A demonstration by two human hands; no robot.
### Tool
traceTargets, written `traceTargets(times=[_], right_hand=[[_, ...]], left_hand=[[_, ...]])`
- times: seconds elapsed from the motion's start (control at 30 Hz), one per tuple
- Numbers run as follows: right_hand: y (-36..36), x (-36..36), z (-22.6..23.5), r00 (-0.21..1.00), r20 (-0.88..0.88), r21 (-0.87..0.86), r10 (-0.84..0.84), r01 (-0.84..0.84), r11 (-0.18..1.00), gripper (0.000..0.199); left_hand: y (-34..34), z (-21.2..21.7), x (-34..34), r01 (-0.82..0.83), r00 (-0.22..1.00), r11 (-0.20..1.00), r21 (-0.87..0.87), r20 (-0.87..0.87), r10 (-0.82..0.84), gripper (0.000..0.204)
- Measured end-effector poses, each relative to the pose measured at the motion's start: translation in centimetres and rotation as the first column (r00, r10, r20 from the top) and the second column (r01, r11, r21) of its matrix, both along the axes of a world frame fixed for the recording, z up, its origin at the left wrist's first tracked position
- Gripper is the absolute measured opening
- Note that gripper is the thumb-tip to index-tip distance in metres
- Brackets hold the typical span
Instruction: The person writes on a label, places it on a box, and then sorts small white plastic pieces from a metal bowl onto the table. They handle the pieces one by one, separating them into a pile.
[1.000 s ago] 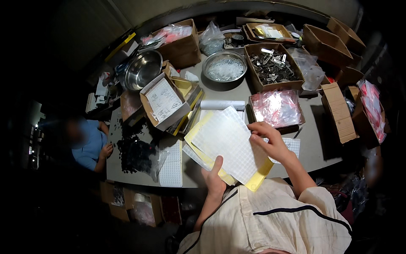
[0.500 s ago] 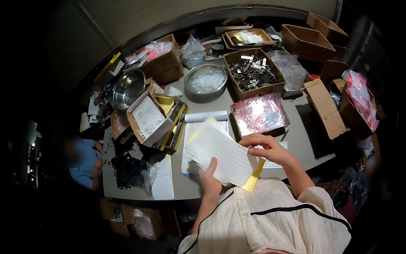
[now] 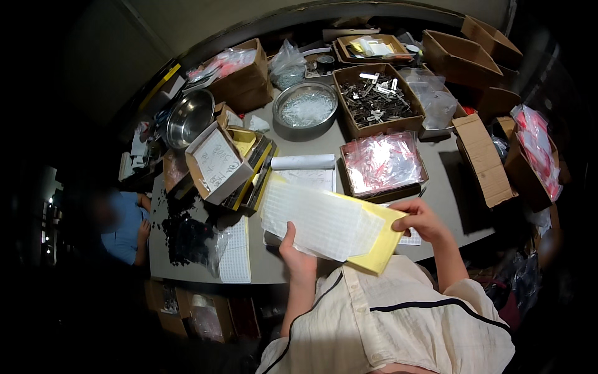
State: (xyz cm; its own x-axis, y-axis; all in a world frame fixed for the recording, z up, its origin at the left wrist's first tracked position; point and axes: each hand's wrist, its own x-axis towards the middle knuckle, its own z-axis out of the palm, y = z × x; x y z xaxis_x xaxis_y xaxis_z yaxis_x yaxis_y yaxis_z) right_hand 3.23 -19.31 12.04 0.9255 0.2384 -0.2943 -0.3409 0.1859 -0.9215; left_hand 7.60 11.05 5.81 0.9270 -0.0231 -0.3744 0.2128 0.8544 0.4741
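**Both hands hold a stack of gridded sheets over the table edge**

The stack of white gridded sheets (image 3: 321, 221) on its yellow backing sheet (image 3: 377, 249) is lifted just above the near edge of the grey table (image 3: 448, 187), tilted toward the person. The left hand (image 3: 298, 255) is clamped on its lower edge at 6 o'clock, thumb on top. The right hand (image 3: 420, 218) pinches the corner at 3 o'clock. The hands are well apart, one at each end.

The sheets look thin, light and limp; they would likely sag if held at one point, and loose sheets could slide off the backing. Holding two opposite edges, as here, seems the safe way.

At 12 o'clock from the stack lies a white pad with a rolled-back top sheet (image 3: 305, 171). At 1 o'clock is a tray of pink-and-clear bags (image 3: 381, 163), and beyond it a cardboard box of small metal parts (image 3: 377, 100). A metal bowl of clear pieces (image 3: 306, 107) sits at 12 o'clock, farther off. At 10 o'clock is an open white box (image 3: 213, 163), at 9 o'clock another gridded sheet (image 3: 237, 249) and a heap of small black pieces (image 3: 184, 230). Another person in blue (image 3: 124, 224) sits at the table's far left.
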Motion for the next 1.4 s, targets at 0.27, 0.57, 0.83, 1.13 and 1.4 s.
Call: traceTargets(times=[0.27, 0.57, 0.83, 1.13, 1.4], right_hand=[[-1.9, 1.1, 1.2, 0.569, 0.707, -0.171, -0.419, 0.713, 0.680, 0.029], [8.5, -0.4, -1.3, 0.338, 0.769, -0.635, 0.543, 0.302, 0.711, 0.046], [4.8, 1.6, -5.0, 0.905, 0.364, 0.040, -0.220, 0.220, 0.975, 0.083], [6.6, 2.2, -6.9, 0.999, -0.029, 0.724, -0.035, 0.045, 0.689, 0.106], [6.5, 2.6, -5.9, 0.960, 0.134, 0.593, -0.245, 0.121, 0.796, 0.083]], left_hand=[[0.3, -1.4, -0.7, -0.083, 0.995, 0.984, 0.159, 0.060, 0.075, 0.054], [-3.6, 0.3, -2.4, -0.020, 0.993, 0.958, 0.287, 0.114, -0.013, 0.048], [-3.4, 4.8, -2.1, -0.171, 0.972, 0.952, 0.255, 0.202, 0.121, 0.048], [-4.8, 6.8, -2.4, 0.058, 0.960, 0.998, -0.004, 0.273, -0.054, 0.056], [-8.3, 6.2, -1.3, -0.219, 0.934, 0.913, 0.345, 0.346, 0.093, 0.050]])
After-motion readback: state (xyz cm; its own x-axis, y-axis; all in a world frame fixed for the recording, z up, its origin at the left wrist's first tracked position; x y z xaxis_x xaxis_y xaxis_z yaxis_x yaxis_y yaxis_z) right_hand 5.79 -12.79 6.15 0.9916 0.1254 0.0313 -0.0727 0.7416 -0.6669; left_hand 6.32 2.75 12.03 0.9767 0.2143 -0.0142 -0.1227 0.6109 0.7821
